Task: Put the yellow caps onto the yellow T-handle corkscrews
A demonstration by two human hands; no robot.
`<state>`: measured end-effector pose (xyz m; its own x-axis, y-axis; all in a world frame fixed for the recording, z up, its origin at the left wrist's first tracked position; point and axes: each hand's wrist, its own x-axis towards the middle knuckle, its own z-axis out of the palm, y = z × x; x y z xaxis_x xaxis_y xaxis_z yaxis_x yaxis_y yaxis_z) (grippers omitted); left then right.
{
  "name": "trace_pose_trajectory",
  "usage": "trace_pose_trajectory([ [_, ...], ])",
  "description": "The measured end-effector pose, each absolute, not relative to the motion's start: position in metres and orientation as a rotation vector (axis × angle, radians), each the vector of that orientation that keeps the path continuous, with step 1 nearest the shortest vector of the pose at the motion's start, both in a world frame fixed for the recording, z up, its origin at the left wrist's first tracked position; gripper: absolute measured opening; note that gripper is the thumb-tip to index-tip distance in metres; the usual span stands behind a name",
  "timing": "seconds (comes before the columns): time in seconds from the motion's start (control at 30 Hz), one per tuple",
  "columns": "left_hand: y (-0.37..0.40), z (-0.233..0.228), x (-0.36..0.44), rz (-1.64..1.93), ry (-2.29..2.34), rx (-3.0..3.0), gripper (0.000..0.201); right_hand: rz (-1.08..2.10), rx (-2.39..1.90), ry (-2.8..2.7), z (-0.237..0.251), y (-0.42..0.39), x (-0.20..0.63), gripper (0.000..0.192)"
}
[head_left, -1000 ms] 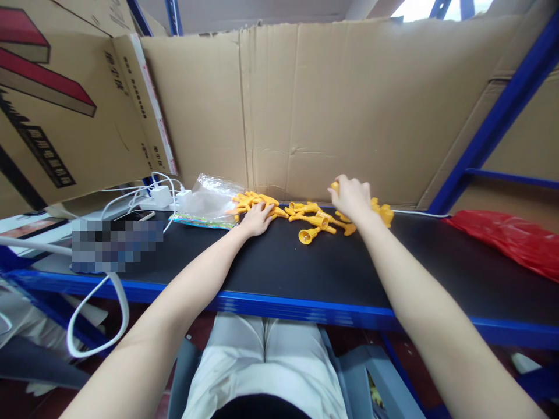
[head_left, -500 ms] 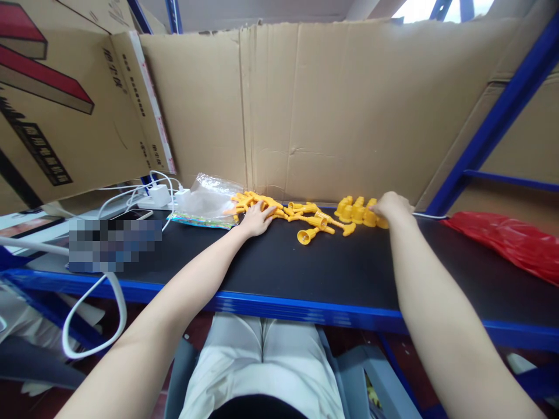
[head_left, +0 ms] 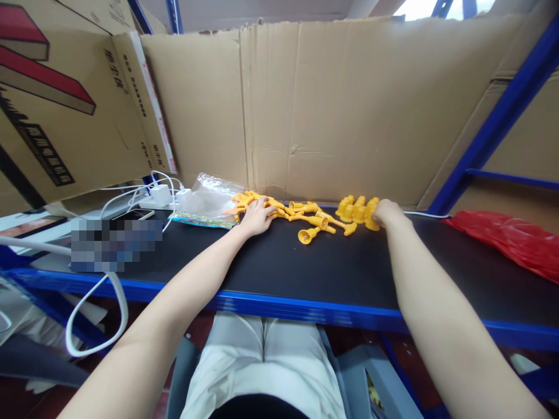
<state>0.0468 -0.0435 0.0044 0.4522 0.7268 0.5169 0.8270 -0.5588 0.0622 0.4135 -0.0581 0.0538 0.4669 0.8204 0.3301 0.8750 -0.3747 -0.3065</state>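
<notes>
The left hand (head_left: 255,217) lies flat on the black shelf (head_left: 305,267), fingers a little apart, with its fingertips on a pile of yellow plastic parts (head_left: 257,203). The right hand (head_left: 388,213) is curled, and its fingers touch a row of yellow cups (head_left: 356,210) that stand side by side by the cardboard wall (head_left: 332,110). I cannot tell if it pinches one. Between the hands lie more yellow pieces, and a yellow horn (head_left: 308,235) lies closest to the person. Left of the pile is a clear bag (head_left: 205,201). Next to that are white chargers (head_left: 163,195). Far right is a red bag (head_left: 510,241).
</notes>
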Motion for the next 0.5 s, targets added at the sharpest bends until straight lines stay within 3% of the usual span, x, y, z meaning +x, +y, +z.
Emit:
trace_pose_trajectory([
  [0.23, -0.045, 0.007, 0.048, -0.709, -1.262, -2.587, 0.030, -0.242, -2.523, -1.361, 0.066, -0.065, 0.397, 0.041],
  [0.37, -0.040, 0.001, 0.047, -0.604, -1.330, -2.594, 0.042, -0.447, -2.335, -1.477, 0.076, -0.072, 0.368, 0.037],
  [0.5, -0.038, -0.003, 0.047, -0.508, -1.415, -2.617, 0.055, -0.293, -2.088, -1.876, 0.075, -0.074, 0.335, 0.026],
])
